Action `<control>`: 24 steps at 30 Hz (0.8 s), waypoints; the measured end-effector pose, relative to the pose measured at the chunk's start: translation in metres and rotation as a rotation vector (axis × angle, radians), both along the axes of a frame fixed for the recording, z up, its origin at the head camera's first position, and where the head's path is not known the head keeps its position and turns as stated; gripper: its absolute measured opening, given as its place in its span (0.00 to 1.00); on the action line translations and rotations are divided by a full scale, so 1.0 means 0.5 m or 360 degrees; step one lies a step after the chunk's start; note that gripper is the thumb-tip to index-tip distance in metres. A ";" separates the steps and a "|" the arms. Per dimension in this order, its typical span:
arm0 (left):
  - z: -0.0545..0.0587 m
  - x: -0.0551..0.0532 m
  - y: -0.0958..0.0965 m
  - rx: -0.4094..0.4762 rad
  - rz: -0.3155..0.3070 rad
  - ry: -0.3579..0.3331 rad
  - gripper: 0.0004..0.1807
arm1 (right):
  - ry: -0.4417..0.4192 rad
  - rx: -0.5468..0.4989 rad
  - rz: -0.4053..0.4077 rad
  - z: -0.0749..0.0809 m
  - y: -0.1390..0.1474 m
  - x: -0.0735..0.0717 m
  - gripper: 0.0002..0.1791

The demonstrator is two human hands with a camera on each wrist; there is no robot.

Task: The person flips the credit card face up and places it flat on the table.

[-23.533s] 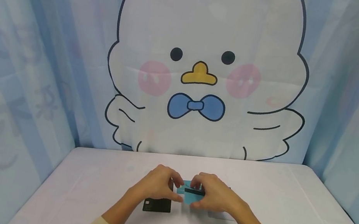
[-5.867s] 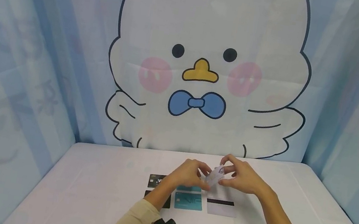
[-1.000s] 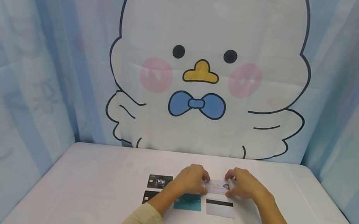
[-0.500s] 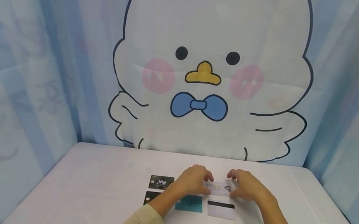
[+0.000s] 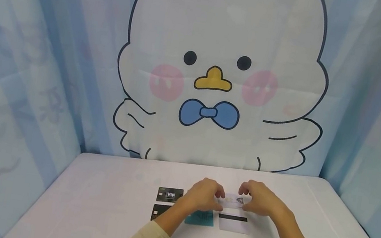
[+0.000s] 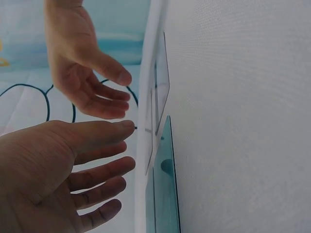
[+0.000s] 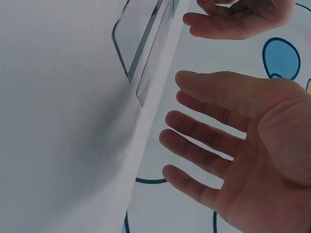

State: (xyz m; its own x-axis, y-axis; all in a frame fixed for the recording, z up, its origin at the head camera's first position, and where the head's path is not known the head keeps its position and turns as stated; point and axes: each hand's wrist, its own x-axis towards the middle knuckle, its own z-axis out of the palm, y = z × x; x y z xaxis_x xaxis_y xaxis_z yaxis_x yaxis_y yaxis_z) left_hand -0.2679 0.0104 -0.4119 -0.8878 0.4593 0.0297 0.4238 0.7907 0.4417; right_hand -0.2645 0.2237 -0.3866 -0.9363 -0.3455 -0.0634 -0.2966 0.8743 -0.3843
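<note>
A pale card point(image 5: 231, 201) with a small dark picture lies flat at the back right of a grid of cards. My left hand point(image 5: 203, 195) is at its left end and my right hand point(image 5: 261, 199) at its right end. In the left wrist view the left fingers point(image 6: 104, 174) are loosely extended, holding nothing. The right fingers point(image 7: 201, 148) are likewise spread and bare, off the table in the right wrist view. In front of the pale card lies a white card point(image 5: 233, 225) with a black stripe. A teal card point(image 5: 200, 218) lies partly under the left wrist in the head view.
Left of the hands are a black card point(image 5: 169, 195) marked Vip and a second black card point(image 5: 159, 211), partly covered by the left forearm. All lie on a white-covered table point(image 5: 105, 205). A curtain point(image 5: 205, 146) with a cartoon bird hangs behind.
Earlier, both hands handled a teal card, then the pale card in the air. The pale card now lies flat in the grid, and the fingers have come off it.
</note>
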 end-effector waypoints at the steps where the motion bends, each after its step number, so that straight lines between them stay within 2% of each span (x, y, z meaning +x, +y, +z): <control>1: -0.001 0.002 0.000 -0.0008 0.0002 0.0003 0.17 | -0.0002 -0.0005 0.0005 -0.001 0.000 0.003 0.18; 8: -0.005 0.016 0.000 -0.0035 -0.0013 -0.0002 0.19 | -0.0081 0.0005 -0.0008 -0.005 -0.001 0.026 0.18; 13: -0.006 0.024 -0.001 -0.0043 -0.0040 0.0000 0.21 | -0.0179 -0.0026 0.0040 -0.003 -0.003 0.040 0.21; 19: -0.007 0.031 -0.002 -0.0053 -0.0057 0.0011 0.21 | -0.0217 -0.0017 0.0079 -0.001 -0.004 0.045 0.24; 24: -0.003 0.034 0.000 -0.0060 -0.0059 -0.0011 0.22 | -0.0241 0.0040 0.0049 0.000 -0.003 0.044 0.25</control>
